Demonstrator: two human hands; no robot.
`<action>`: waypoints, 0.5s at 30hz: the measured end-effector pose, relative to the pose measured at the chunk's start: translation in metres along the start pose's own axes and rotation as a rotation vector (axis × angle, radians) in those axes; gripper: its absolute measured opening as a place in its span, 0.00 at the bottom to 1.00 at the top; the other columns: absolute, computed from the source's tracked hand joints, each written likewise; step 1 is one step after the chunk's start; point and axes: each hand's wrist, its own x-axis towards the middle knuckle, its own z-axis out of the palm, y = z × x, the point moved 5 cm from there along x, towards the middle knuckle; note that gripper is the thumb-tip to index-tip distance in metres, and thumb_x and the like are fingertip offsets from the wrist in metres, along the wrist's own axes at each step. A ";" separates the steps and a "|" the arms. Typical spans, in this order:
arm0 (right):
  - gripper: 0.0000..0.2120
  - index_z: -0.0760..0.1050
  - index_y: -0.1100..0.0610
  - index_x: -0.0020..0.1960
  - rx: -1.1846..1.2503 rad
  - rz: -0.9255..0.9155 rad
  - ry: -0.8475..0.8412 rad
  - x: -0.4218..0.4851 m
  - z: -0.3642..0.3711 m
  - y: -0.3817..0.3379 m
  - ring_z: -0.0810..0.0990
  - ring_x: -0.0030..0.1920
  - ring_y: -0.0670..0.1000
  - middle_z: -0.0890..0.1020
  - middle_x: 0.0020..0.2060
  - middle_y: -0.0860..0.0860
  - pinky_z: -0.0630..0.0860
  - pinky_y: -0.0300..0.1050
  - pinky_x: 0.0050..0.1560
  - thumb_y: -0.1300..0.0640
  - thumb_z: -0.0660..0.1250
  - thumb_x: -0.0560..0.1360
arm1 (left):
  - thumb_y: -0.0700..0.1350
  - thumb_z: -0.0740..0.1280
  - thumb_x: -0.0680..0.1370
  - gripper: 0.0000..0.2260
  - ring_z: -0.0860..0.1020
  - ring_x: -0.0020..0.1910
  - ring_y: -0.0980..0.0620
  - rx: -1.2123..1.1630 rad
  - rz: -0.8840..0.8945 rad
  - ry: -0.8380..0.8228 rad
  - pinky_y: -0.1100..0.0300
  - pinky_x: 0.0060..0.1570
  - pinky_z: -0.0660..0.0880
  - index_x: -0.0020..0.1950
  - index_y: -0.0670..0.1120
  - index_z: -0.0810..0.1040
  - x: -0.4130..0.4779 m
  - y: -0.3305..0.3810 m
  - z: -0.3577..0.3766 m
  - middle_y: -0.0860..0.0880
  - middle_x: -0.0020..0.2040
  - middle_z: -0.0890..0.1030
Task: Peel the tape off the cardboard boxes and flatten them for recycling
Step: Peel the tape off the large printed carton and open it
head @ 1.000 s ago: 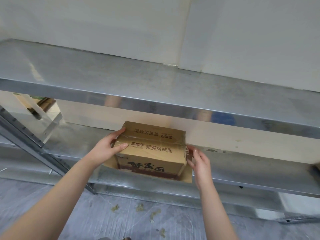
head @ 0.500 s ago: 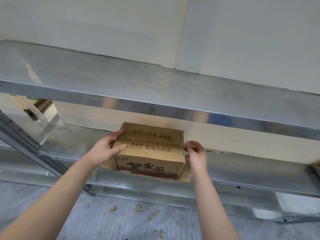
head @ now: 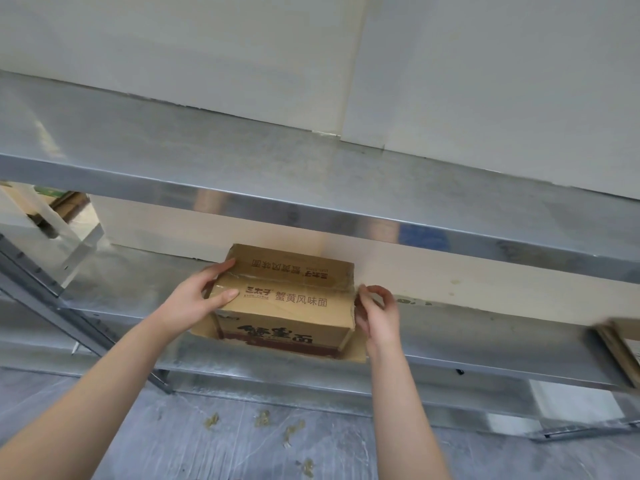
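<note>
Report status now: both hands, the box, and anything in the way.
Left hand pressing on cardboard box top. Right hand pinching tape at box's right edge. Box unflattened on lower shelf; upper shelf overhangs it.

I log: left hand (head: 194, 301) bare, forearm unsleeved | right hand (head: 379, 317) bare, forearm unsleeved | nails short, plain
</note>
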 end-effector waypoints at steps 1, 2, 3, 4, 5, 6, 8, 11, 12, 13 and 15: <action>0.09 0.74 0.57 0.56 0.026 0.010 -0.041 -0.004 -0.003 0.005 0.81 0.55 0.56 0.81 0.53 0.57 0.79 0.49 0.57 0.58 0.70 0.77 | 0.52 0.70 0.74 0.25 0.71 0.64 0.55 -0.010 0.002 -0.007 0.59 0.64 0.68 0.69 0.62 0.67 -0.002 -0.001 0.000 0.56 0.66 0.73; 0.10 0.74 0.58 0.58 0.056 0.024 -0.079 -0.008 -0.005 0.009 0.80 0.58 0.56 0.80 0.56 0.57 0.77 0.49 0.61 0.58 0.68 0.78 | 0.52 0.70 0.74 0.24 0.71 0.64 0.55 -0.021 0.006 -0.013 0.58 0.65 0.68 0.68 0.65 0.67 -0.004 -0.002 -0.001 0.57 0.66 0.73; 0.12 0.74 0.59 0.61 0.093 0.040 -0.113 -0.010 -0.008 0.012 0.79 0.60 0.55 0.80 0.57 0.57 0.75 0.49 0.63 0.59 0.66 0.79 | 0.51 0.70 0.75 0.23 0.71 0.65 0.56 -0.028 0.013 -0.017 0.59 0.65 0.68 0.66 0.67 0.67 -0.005 -0.002 -0.001 0.57 0.66 0.72; 0.13 0.73 0.61 0.63 0.128 0.047 -0.143 -0.012 -0.010 0.015 0.79 0.60 0.54 0.80 0.58 0.57 0.74 0.49 0.64 0.59 0.64 0.80 | 0.51 0.70 0.75 0.23 0.71 0.65 0.56 -0.032 0.014 -0.018 0.59 0.65 0.67 0.65 0.67 0.67 -0.005 -0.002 -0.001 0.57 0.66 0.72; 0.11 0.74 0.61 0.62 0.160 0.043 -0.170 -0.014 -0.012 0.015 0.79 0.59 0.53 0.81 0.56 0.57 0.74 0.48 0.63 0.60 0.62 0.80 | 0.50 0.70 0.75 0.23 0.71 0.65 0.56 -0.036 0.015 -0.018 0.59 0.65 0.67 0.65 0.68 0.67 -0.005 -0.002 0.000 0.57 0.66 0.72; 0.10 0.74 0.61 0.61 0.175 0.034 -0.192 -0.016 -0.014 0.015 0.80 0.57 0.52 0.82 0.53 0.55 0.75 0.46 0.61 0.61 0.61 0.81 | 0.50 0.70 0.75 0.23 0.71 0.65 0.56 -0.040 0.012 -0.020 0.60 0.66 0.66 0.66 0.67 0.67 -0.005 -0.002 0.000 0.57 0.67 0.72; 0.11 0.72 0.59 0.61 0.099 0.007 -0.212 -0.018 -0.015 0.015 0.80 0.55 0.48 0.81 0.53 0.53 0.77 0.41 0.55 0.65 0.61 0.80 | 0.51 0.70 0.75 0.24 0.70 0.66 0.56 -0.041 0.010 -0.031 0.59 0.67 0.65 0.67 0.66 0.67 -0.005 -0.002 0.001 0.56 0.68 0.72; 0.12 0.71 0.56 0.61 -0.099 -0.053 -0.175 -0.018 -0.013 0.017 0.80 0.53 0.45 0.80 0.52 0.50 0.79 0.34 0.47 0.65 0.64 0.79 | 0.52 0.70 0.74 0.25 0.71 0.66 0.56 -0.053 -0.006 -0.041 0.57 0.68 0.66 0.68 0.66 0.67 -0.005 -0.004 0.000 0.56 0.68 0.72; 0.09 0.74 0.56 0.58 -0.144 -0.081 -0.146 -0.018 -0.013 0.017 0.81 0.52 0.46 0.81 0.52 0.51 0.79 0.35 0.47 0.64 0.65 0.79 | 0.52 0.70 0.74 0.25 0.71 0.66 0.56 -0.058 -0.013 -0.046 0.55 0.69 0.66 0.69 0.65 0.67 -0.005 -0.004 0.000 0.56 0.68 0.72; 0.06 0.76 0.55 0.54 -0.177 -0.114 -0.111 -0.017 -0.013 0.017 0.82 0.51 0.47 0.82 0.50 0.51 0.80 0.38 0.50 0.63 0.66 0.79 | 0.53 0.70 0.73 0.26 0.71 0.66 0.55 -0.058 -0.020 -0.051 0.54 0.69 0.67 0.69 0.65 0.68 -0.004 -0.004 0.000 0.56 0.68 0.73; 0.04 0.78 0.52 0.49 -0.232 -0.185 -0.042 -0.015 -0.012 0.015 0.82 0.50 0.46 0.84 0.47 0.50 0.79 0.42 0.55 0.61 0.68 0.78 | 0.54 0.70 0.73 0.26 0.72 0.66 0.55 -0.057 -0.037 -0.056 0.53 0.69 0.68 0.69 0.65 0.68 -0.002 -0.005 -0.001 0.56 0.67 0.73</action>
